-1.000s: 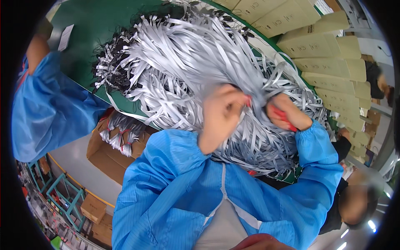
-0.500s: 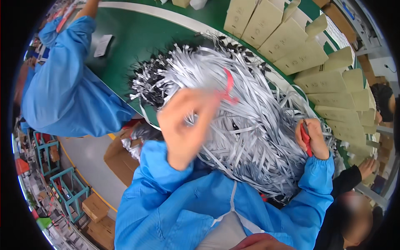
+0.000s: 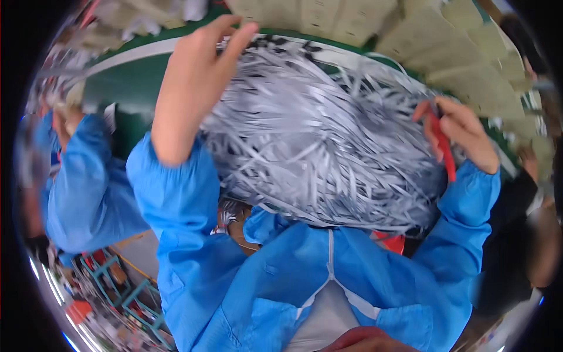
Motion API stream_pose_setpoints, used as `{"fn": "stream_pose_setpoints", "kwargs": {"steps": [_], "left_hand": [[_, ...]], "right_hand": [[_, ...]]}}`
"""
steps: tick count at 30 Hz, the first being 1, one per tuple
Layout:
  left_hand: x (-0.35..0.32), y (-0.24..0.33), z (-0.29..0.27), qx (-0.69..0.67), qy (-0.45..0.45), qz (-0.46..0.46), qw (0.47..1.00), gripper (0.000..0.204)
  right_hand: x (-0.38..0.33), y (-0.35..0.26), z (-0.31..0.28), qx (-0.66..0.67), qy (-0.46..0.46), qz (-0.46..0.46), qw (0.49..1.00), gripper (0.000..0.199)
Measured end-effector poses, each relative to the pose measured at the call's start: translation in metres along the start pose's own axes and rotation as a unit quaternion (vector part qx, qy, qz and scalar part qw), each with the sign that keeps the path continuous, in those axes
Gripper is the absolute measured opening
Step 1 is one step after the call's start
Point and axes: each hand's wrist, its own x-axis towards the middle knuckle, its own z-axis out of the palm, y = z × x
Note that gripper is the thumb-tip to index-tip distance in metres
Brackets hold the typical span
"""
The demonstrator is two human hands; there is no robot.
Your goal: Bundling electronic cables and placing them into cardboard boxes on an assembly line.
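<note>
Green table surface (image 3: 126, 88) is showing in the upper left of the frame, with a row of pale cardboard cartons (image 3: 352, 23) curving along the top edge behind it. Lying across the centre of the picture is a big tangled heap of thin silver-grey strips (image 3: 316, 146), some with dark ends at the upper rim of the pile.

The person's left hand (image 3: 196, 82) is rising out of a blue smock sleeve in the upper middle-left, fingers spread and loosely extended, gripping nothing — its fingertips are hovering just at the upper edge of the heap. The right hand (image 3: 463, 138), at the right of the frame, is curling its fingers around a slim red tool (image 3: 443, 146) that is pointing downward along the palm; what kind of tool it is cannot be told.

At the far left another person's blue sleeve (image 3: 76, 188) is reaching toward the table, well apart from the wearer's own hands.

Judging from this, the strips are so interwoven that pulling a few could be dragging a whole clump off the near edge, where a brown cardboard box (image 3: 240, 220) is peeking out below. The red tool is sitting right against the pile, so it could be snagging strands as the hand shifts.
</note>
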Motion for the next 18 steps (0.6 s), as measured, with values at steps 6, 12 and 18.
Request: {"fn": "stream_pose_setpoints", "kwargs": {"steps": [6, 12, 18], "left_hand": [[-0.013, 0.111, 0.07, -0.122, -0.14, 0.191, 0.964, 0.025], [-0.017, 0.176, 0.16, -0.234, -0.219, 0.299, 0.899, 0.022], [-0.003, 0.222, 0.237, -0.271, -0.237, 0.285, 0.888, 0.024]], "right_hand": [[-0.067, 0.004, -0.001, -0.04, 0.29, -0.002, 0.956, 0.036], [-0.109, 0.037, 0.023, -0.017, 0.518, 0.058, 0.853, 0.028], [-0.134, 0.086, 0.055, 0.064, 0.611, 0.088, 0.784, 0.028]]}}
